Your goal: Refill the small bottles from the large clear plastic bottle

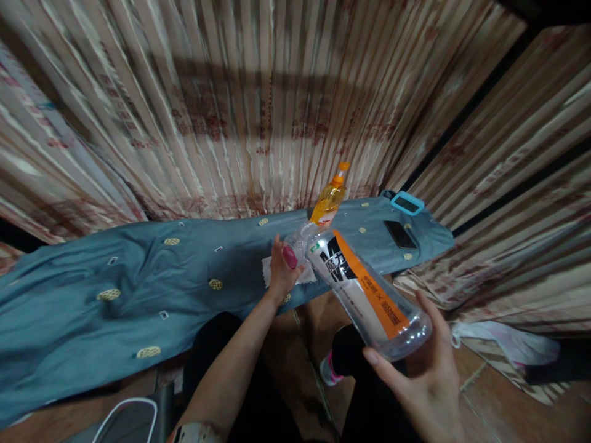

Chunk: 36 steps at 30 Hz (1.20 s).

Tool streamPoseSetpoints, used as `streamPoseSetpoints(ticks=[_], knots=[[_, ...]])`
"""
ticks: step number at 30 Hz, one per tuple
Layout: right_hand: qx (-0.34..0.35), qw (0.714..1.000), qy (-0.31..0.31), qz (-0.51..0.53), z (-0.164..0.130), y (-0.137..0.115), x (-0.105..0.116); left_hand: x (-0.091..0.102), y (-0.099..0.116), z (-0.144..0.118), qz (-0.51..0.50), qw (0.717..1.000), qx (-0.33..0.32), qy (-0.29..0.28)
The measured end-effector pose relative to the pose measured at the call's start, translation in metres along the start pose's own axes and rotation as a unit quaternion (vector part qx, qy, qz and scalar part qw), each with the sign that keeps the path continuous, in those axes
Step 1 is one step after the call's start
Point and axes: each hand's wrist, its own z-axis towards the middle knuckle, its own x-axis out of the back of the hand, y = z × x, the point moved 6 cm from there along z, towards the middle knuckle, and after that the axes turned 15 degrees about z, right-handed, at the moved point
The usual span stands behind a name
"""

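Note:
My right hand [422, 363] grips the base of a clear empty plastic bottle [364, 289] with a black, white and orange label, held tilted with its neck pointing away from me. My left hand [281, 271] is closed at the bottle's neck, with a small pink cap [290, 256] between its fingers. Under the left hand a white tissue [305, 274] lies on a blue-grey patterned cloth [138, 289] that covers a low surface. Just behind the bottle stands an orange liquid bottle with an orange pump top [329, 200].
A black phone [399, 234] and a device in a light blue case [406, 202] lie on the cloth's right end. Striped curtains [258, 104] hang behind. A white plastic bag [512, 344] lies on the floor at right. My knees sit below the cloth.

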Motion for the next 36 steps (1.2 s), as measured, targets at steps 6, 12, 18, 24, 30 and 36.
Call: streamPoseSetpoints(ticks=[6,12,18,24,30,36], knots=[[-0.012,1.000,-0.001,0.016,-0.0002,0.0031,0.0003,-0.0004,-0.0005,-0.0003,0.009,1.000,-0.002,0.001],[-0.029,0.999,0.002,0.028,-0.0022,0.0039,0.0013,0.0002,0.0004,-0.0008,0.009,1.000,-0.008,0.004],[-0.010,1.000,0.007,0.017,-0.0019,0.0005,0.0010,0.0010,0.0011,-0.0009,0.008,1.000,-0.005,0.005],[0.007,1.000,-0.009,0.008,-0.0013,0.0008,0.0020,-0.0002,0.0003,-0.0009,-0.001,1.000,0.002,0.000],[0.037,0.999,-0.010,-0.017,-0.0015,-0.0027,0.0013,0.0001,-0.0008,-0.0008,0.001,1.000,0.000,0.004],[0.038,0.999,-0.007,-0.028,0.0006,-0.0034,0.0002,0.0004,-0.0009,-0.0011,-0.001,1.000,0.001,0.006]])
